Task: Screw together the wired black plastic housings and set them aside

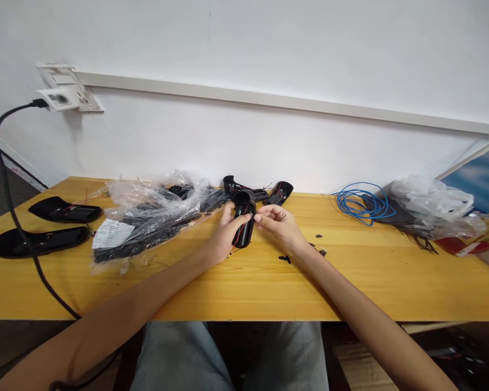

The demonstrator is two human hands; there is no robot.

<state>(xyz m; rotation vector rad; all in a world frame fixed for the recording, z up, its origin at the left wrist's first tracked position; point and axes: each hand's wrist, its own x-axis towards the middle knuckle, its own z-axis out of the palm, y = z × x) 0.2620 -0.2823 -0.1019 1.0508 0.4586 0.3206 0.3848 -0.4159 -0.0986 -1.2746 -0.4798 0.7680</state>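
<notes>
Mid-frame: left hand [224, 234] closed around black shell [243, 231]; right hand [280, 224] pinched at its edge, grip contents unclear.

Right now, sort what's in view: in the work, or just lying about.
In the work:
glossy black curved part with red wire, held by left hand, right hand at its edge
similar black parts, likely

Lying about:
coiled thin blue cable
crumpled translucent plastic bag

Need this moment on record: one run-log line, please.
left hand: holding black part | right hand: fingertips at its side | blue wire coil: table right
</notes>
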